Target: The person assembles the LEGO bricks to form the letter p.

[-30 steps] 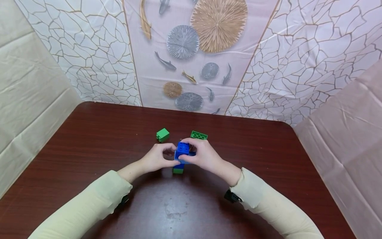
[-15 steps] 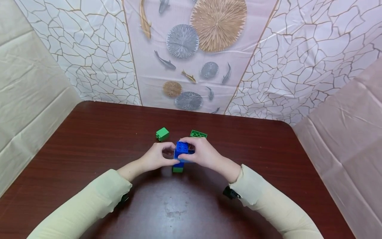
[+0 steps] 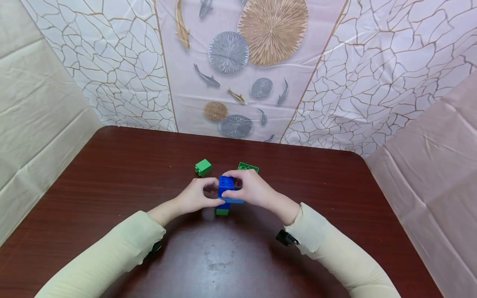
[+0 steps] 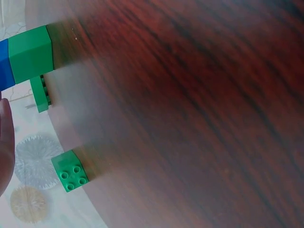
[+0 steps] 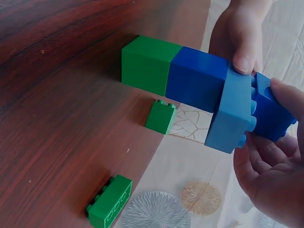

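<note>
The right hand [image 3: 255, 190] is curled, with the upper dark blue block [image 3: 225, 187] pinched between its thumb and fingers. The left hand [image 3: 193, 196] is bent into a C, and the stack is gripped from the left, its thumb tip being pressed near the seam below the light blue block [image 5: 230, 111]. By that light blue block the top of a column is formed, one end of it being left jutting out to the right, with round studs shown along its upper face; whether the upper dark blue block is fully seated on them cannot be told. Beneath it are stacked the lower dark blue block [image 5: 197, 78] and, at the bottom, a green block [image 5: 146, 65], by which the upright column is borne on the dark wooden table [image 3: 316, 198]. Beyond the hands, a small green block [image 3: 203, 167] is laid on its side, studs turned sideways, and a longer green block [image 3: 248, 167], hollow underside exposed, is partly covered by the right hand. Both forearms are covered by pale sleeves [image 3: 108, 250]. Behind the table a patterned cloth [image 3: 231, 95] is hung.
</note>
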Demonstrator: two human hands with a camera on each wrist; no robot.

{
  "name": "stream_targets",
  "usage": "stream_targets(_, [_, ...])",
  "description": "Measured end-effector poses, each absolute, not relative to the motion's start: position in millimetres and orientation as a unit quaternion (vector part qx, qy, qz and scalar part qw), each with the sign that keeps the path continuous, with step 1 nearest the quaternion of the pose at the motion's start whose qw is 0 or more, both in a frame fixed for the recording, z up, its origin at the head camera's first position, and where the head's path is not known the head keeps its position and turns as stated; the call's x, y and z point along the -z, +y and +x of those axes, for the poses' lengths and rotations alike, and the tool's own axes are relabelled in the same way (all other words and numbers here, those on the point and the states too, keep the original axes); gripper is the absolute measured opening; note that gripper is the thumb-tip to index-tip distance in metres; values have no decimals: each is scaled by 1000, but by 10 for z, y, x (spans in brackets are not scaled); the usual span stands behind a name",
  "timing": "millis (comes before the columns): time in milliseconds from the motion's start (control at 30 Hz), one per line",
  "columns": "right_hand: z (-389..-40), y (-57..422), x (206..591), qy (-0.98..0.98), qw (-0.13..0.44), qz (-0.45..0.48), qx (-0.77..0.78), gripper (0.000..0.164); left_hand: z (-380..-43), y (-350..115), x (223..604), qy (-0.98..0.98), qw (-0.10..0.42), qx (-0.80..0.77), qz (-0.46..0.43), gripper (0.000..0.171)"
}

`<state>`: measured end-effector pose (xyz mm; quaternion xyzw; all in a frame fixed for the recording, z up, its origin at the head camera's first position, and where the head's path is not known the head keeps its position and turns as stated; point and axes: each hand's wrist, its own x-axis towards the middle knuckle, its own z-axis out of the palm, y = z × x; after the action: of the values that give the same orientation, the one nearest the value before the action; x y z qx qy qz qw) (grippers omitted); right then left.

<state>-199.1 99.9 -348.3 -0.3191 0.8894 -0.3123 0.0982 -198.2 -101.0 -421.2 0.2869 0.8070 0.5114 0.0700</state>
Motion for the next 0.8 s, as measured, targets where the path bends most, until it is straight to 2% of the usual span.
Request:
stream_targets(400, [-1909, 1005, 3550, 890, 25, -360, 278, 46, -1985, -1018, 4207, 815, 55, -497, 293, 24])
stream_targets(600, [-1938, 1029, 3564, 880, 46, -349, 320, 46, -1982, -1006, 4218, 814, 57, -499, 290, 25])
stream_targets(800, [-1959, 1013, 3514, 866, 6, -371, 335, 39, -1838, -961, 3941, 811, 54, -507, 286, 23])
